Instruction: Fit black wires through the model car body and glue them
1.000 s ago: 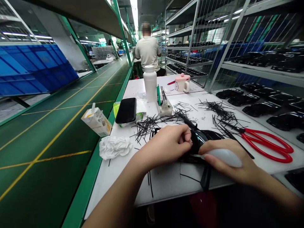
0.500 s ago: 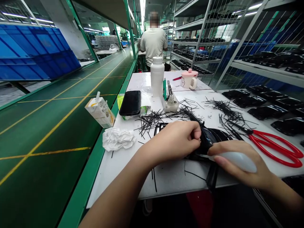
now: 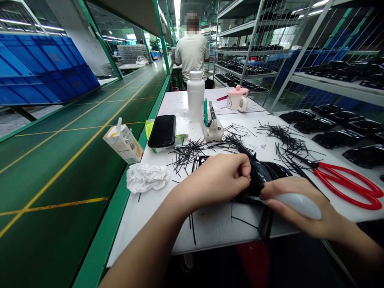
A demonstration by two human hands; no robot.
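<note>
Glossy black plastic part (image 3: 271, 172)

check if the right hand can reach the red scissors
Probably yes: the right hand lies close beside the red scissors, with only a few loose black bristles in between. It's holding a white plastic piece, though, so it would likely need to put that down first.
</note>
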